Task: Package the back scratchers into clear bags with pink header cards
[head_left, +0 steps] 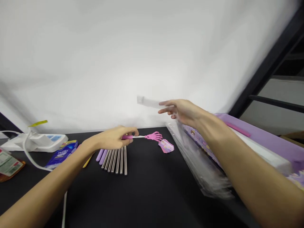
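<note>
Our left hand (pixel 114 138) is clenched around the pink handle of a back scratcher (pixel 127 137), and the steel shaft runs out to the right to a pink skeleton-hand head (pixel 154 136) over the far part of the black tabletop (pixel 147 196). Just beyond that head lies a small stack of pink printed cards (pixel 166 146).

Directly below our left grip, a row of steel tubes (pixel 115 161) lies side by side, with two purple sticks (pixel 100 155) beside them on the left.

Our right hand (pixel 182 112) is raised with its fingers loosely spread, above a clear plastic bag (pixel 199 158) holding purple printed sheets. A blurred white strip (pixel 147 102) sits at the fingertips; the view is poor here, and it seems to touch them, but we cannot tell whether that grip is holding it.

Further right is a purple board (pixel 266 136) with a pink strip (pixel 238 129) on it. To the left are a blue packet (pixel 62 154), a white power strip (pixel 35 142) with its white cable (pixel 30 160), and a printed orange-edged packet (pixel 9 164).
</note>
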A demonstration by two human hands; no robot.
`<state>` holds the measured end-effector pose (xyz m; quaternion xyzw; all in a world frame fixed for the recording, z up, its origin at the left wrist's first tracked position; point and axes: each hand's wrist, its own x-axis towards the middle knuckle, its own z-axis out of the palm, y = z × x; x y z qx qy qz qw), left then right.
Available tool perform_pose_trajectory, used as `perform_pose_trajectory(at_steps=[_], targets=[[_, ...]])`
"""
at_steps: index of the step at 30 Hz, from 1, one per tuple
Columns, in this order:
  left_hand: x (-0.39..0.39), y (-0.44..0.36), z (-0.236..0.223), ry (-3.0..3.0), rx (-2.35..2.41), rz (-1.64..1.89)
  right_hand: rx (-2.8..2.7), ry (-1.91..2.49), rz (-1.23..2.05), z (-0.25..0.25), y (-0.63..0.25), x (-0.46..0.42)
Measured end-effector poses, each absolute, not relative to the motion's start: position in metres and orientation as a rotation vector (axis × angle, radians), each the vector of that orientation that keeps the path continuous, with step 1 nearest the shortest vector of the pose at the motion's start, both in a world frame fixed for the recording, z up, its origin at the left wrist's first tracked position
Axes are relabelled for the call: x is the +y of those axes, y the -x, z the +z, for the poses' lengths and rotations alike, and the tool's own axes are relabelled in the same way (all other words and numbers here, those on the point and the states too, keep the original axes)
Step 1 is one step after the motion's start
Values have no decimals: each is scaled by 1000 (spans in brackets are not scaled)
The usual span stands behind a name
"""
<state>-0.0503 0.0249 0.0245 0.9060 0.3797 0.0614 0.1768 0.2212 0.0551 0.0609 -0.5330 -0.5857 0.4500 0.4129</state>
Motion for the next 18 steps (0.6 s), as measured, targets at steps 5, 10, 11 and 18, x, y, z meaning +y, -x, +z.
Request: perform_pose_trajectory(at_steps=[5, 10, 11, 18], targets=[[30, 64, 27, -2527, 1052, 122, -1338, 1204, 1264, 35, -210, 61], [35, 68, 25, -2447, 1000, 135, -1371, 1309, 1273, 24, -206, 55], [36, 68, 24, -2437, 993, 130, -1391, 1340, 1238, 22, -204, 54], [38, 70, 21, -2431, 970, 147, -1162, 1267, 1404, 12, -193, 57]])
